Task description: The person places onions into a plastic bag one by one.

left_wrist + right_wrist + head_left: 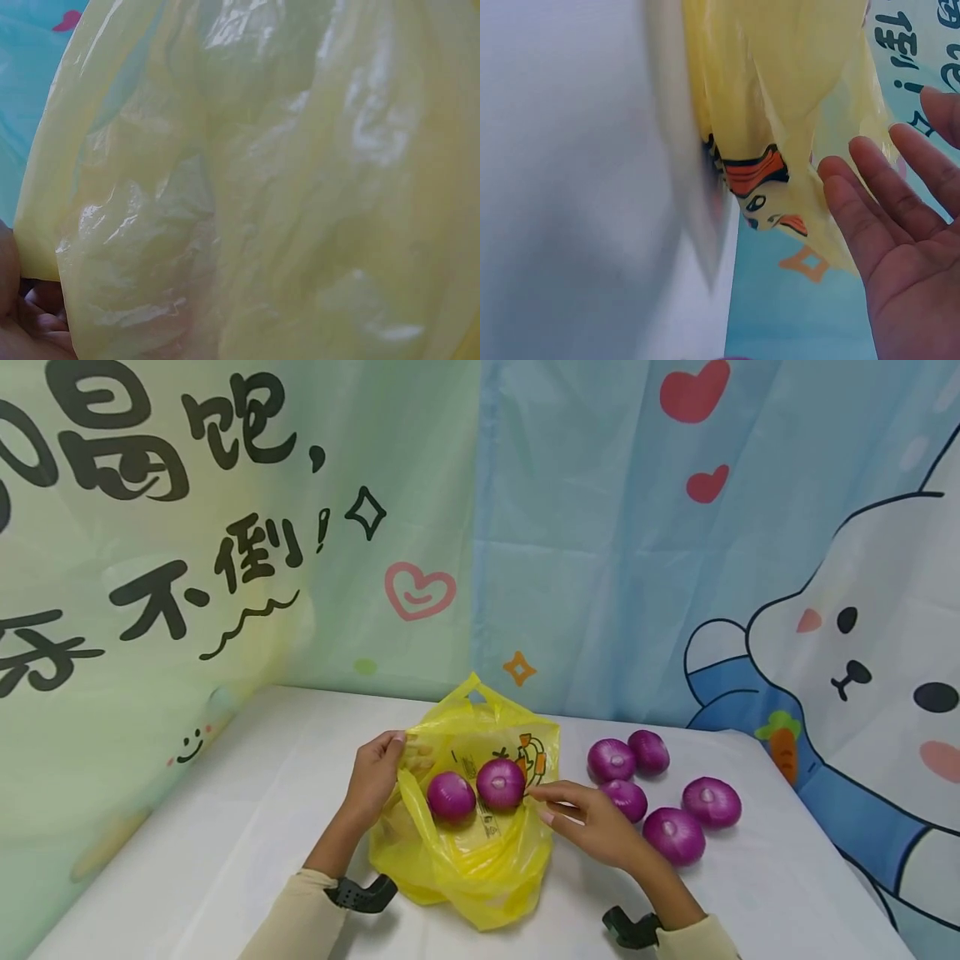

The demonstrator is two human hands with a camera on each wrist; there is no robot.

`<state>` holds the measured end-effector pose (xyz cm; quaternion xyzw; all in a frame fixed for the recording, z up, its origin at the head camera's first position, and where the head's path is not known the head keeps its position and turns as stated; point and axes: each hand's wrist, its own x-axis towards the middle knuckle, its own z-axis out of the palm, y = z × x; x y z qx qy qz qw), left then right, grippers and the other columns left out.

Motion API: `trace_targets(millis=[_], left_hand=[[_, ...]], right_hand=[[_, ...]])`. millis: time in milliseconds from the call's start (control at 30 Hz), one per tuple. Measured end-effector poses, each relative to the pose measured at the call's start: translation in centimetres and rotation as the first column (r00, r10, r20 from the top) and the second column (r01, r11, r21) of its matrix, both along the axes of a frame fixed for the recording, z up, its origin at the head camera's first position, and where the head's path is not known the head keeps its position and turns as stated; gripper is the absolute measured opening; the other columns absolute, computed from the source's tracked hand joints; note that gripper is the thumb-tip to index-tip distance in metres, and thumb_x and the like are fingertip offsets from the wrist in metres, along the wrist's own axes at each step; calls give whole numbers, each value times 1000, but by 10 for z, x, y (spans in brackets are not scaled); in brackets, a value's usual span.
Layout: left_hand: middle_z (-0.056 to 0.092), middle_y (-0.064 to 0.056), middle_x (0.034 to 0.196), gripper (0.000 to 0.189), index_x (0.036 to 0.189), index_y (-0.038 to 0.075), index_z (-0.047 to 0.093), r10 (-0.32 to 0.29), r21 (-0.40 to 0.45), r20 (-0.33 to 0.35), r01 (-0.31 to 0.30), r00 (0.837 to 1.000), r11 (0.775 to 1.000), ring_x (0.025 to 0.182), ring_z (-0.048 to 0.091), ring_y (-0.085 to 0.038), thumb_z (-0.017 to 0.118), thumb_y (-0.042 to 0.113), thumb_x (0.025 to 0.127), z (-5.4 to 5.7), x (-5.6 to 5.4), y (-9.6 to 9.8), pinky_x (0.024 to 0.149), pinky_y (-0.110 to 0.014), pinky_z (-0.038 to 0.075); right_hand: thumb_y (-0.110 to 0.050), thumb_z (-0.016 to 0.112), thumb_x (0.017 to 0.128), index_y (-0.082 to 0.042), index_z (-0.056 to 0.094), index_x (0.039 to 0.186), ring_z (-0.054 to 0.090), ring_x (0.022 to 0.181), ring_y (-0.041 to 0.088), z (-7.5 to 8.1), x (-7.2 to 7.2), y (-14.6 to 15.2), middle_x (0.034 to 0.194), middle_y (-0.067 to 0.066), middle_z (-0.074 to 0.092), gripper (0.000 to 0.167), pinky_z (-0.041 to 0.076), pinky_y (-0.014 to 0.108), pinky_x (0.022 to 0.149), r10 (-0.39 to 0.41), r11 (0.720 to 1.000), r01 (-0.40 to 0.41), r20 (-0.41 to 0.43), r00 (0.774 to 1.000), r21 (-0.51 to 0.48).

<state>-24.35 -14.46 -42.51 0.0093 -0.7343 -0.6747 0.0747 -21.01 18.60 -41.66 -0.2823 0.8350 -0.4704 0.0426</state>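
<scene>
A yellow plastic bag (491, 893) with printed pictures lies on the table, its mouth spread. Two purple onions, a left onion (451, 797) and a right onion (501, 783), sit within its opening. My left hand (372, 777) pinches the bag's left edge between thumb and fingers; in the left wrist view the yellow film (262, 187) covers most of the picture. At the bag's right side is my right hand (592, 828), fingertips close beside the right onion. The right wrist view shows this hand (911, 262) with fingers extended and nothing in the palm.
Several more onions (673, 837) lie loose on the white table (247, 827), right of the bag and beside my right hand. A printed cloth backdrop (570, 568) rises behind the table's far edge. Dark bands (362, 894) circle both wrists.
</scene>
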Motion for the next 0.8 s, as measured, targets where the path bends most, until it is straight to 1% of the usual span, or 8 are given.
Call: trace_targets(millis=[233,367,600,700,800], left_hand=[[60,-11,96,37,112,2,66,4,-3,-2,-4,1000,1000,81,56,-19,45,32,105,5,-1,1,69,-24,51],[61,-11,98,38,113,2,65,-5,4,-12,5,1000,1000,83,56,-19,44,32,105,6,-2,2,71,-24,51],[61,-11,100,37,114,3,66,3,-9,2,-3,1000,1000,85,56,-19,45,32,104,3,-2,2,72,-24,51],[61,-11,101,38,115,3,65,5,-16,4,-5,1000,1000,86,56,-19,44,32,104,3,0,2,73,-25,50],[61,-11,100,38,115,3,66,12,-22,2,-12,1000,1000,85,56,-20,44,33,104,3,1,0,73,-25,50]], right_hand=[[-19,62,97,-6,63,127,56,118,29,2,6,13,125,10,61,33,48,32,92,-23,1000,23,-17,1000,-8],[-17,62,97,-5,64,125,57,117,28,2,10,21,124,10,62,31,49,32,91,-45,999,44,-16,999,-26],[-15,64,95,-4,66,123,59,113,31,2,19,34,121,10,64,30,50,27,87,-103,994,103,-2,995,-30],[-15,65,95,-5,66,123,60,111,27,3,24,40,121,10,64,30,50,26,86,-129,991,129,-4,992,-21],[-16,66,94,-6,65,124,60,112,26,3,28,46,121,10,64,31,51,27,86,-156,988,156,-8,988,-7]])
